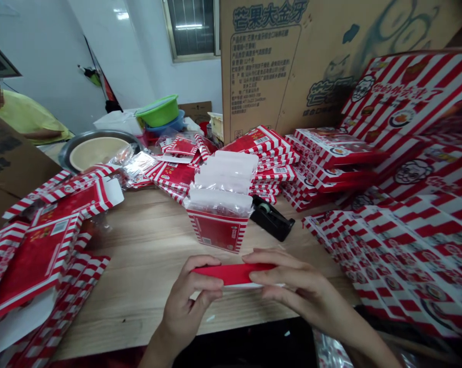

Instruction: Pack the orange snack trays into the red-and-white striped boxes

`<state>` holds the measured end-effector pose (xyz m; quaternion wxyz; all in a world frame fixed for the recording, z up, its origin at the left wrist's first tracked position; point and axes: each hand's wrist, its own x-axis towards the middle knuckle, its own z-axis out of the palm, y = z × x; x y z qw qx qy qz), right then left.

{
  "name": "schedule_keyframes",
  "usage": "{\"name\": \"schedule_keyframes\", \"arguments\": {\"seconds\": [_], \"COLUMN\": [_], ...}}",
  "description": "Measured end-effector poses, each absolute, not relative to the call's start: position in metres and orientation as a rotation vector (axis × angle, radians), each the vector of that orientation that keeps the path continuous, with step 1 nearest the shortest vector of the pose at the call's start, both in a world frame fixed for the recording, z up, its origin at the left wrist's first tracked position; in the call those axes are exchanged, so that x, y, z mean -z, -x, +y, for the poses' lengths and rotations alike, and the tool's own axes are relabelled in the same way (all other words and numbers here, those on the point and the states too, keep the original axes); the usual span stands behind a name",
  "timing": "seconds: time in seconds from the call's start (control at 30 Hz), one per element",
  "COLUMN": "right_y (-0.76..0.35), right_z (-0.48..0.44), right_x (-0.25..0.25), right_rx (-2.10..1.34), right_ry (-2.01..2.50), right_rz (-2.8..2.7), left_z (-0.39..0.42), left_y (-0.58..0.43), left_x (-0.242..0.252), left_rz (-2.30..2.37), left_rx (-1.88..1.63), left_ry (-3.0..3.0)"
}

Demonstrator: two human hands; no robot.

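Observation:
Between both hands, just above the near part of the table, is a small cardboard box (233,274) with its narrow red face towards me and a white edge below. My left hand (194,294) grips its left end, fingers on top and thumb underneath. My right hand (288,276) has closed round the right end in the same way. The rest of this box is hidden by its red face and my fingers. Right beyond my hands stands an upright red-and-white striped box (218,230), its white flaps raised and clear plastic film showing inside.
A black tape dispenser (272,219) lies right of the upright box. Striped boxes (49,245) are piled at left, with more stacks (323,158) at back right. Bulk rows (399,255) fill the right side. Behind are a basin (100,151), a green tub (158,111) and a large carton (261,97). A person in yellow (27,115) is at far left.

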<state>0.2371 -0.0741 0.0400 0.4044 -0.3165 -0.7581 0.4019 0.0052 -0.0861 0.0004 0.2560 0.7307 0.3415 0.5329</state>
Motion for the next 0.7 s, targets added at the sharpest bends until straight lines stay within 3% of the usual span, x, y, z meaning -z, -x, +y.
{"name": "schedule_keyframes", "arguments": {"seconds": [0.13, 0.5, 0.7], "right_y": [-0.232, -0.249, -0.302], "right_z": [-0.071, -0.070, 0.004], "right_x": [-0.048, -0.026, 0.020], "right_rx": [-1.208, -1.224, -0.604], "right_ry": [0.871, 0.795, 1.417], "right_rz": [-1.719, -1.858, -1.269], "left_z": [-0.084, -0.081, -0.081], "left_y": [-0.006, -0.010, -0.010], "left_x": [0.002, 0.000, -0.003], "left_rz": [0.946, 0.972, 1.007], "left_rx": [-1.452, -1.491, -1.488], "left_ry": [-1.998, -2.020, -2.026]}}
